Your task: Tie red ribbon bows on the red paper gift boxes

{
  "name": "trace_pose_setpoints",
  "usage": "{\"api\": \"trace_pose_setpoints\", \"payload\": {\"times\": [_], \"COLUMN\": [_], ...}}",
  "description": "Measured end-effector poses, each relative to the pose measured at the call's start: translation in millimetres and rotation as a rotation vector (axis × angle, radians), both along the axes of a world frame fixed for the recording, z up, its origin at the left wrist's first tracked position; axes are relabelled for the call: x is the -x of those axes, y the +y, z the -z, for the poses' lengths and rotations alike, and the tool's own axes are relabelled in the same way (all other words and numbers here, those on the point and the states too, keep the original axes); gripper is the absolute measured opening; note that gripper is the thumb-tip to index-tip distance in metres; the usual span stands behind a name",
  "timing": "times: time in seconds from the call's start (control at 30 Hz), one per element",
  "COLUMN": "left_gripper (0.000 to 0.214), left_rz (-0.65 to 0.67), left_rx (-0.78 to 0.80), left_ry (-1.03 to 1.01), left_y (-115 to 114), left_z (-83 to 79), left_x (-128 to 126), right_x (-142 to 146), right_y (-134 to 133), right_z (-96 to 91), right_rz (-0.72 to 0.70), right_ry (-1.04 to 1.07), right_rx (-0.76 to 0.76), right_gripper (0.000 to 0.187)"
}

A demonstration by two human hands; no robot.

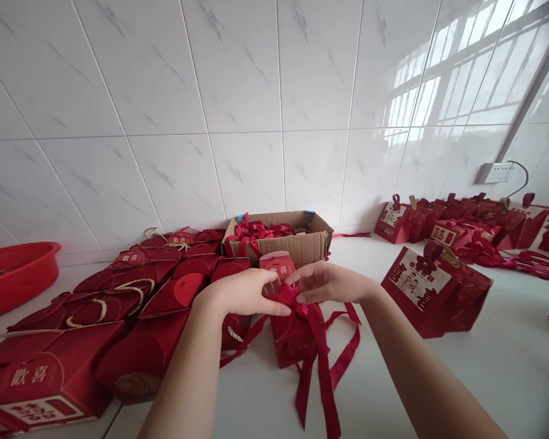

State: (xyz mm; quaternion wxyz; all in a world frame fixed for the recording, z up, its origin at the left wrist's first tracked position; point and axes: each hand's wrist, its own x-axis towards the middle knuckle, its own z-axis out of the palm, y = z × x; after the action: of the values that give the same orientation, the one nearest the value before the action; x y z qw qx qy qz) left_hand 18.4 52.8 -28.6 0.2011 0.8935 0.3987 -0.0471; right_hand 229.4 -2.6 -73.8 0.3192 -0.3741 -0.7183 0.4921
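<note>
A small red gift box (293,338) stands on the white counter (507,378) right in front of me. A red satin ribbon (322,360) is wrapped over its top, with long tails hanging down the front and a loop lying to the right. My left hand (242,292) pinches the ribbon at the box top from the left. From the right, my right hand (327,281) has its fingers closed on the same knot. The top flap of the box (278,266) shows behind my fingers.
Several flat red boxes with gold rope handles (132,292) lie stacked at the left. A cardboard carton (297,244) of red ribbons sits by the tiled wall. Finished ribboned boxes (434,289) stand at the right. A red plastic basin (13,274) is at far left.
</note>
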Motion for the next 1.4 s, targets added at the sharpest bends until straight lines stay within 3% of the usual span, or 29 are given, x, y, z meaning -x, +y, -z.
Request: {"api": "trace_pose_setpoints", "payload": {"times": [0.33, 0.43, 0.63, 0.8, 1.0, 1.13, 1.3, 1.4], "left_gripper": [0.034, 0.030, 0.026, 0.012, 0.009, 0.016, 0.017, 0.018], "left_rz": [0.087, 0.059, -0.036, -0.030, 0.039, 0.039, 0.063, 0.057], "left_rx": [-0.066, -0.038, 0.075, 0.053, 0.015, -0.061, -0.197, -0.365], "left_ry": [-0.154, -0.108, 0.145, 0.102, -0.073, -0.175, -0.305, -0.340], "left_y": [-5.1, -5.7, 0.3, 4.3, 0.3, -9.0, -11.9, -5.0], "left_z": [0.6, -0.8, 3.3, 5.8, 2.0, -2.4, -0.6, 3.3], "left_x": [-4.7, -3.3, -6.1, -5.2, 0.6, -3.3, -15.1, -20.3], "right_x": [5.9, 7.6, 9.0, 12.9, 24.3, 30.2, 25.1, 20.2], "right_y": [4.7, 6.2, 7.3, 8.1, 12.0, 11.0, 7.8, 9.1], "right_z": [4.8, 5.7, 6.6, 8.0, 16.7, 16.6, 11.9, 12.9], "right_rz": [0.097, 0.102, 0.135, 0.064, 0.303, 0.334, 0.138, 0.138], "right_ry": [-0.087, -0.169, -0.126, -0.072, -0.147, -0.220, -0.250, -0.216], "right_rx": [0.024, 0.003, 0.036, 0.128, 0.130, 0.065, -0.040, -0.077], "right_gripper": [0.022, 0.018, 0.016, 0.016, 0.011, 0.010, 0.009, 0.027]}}
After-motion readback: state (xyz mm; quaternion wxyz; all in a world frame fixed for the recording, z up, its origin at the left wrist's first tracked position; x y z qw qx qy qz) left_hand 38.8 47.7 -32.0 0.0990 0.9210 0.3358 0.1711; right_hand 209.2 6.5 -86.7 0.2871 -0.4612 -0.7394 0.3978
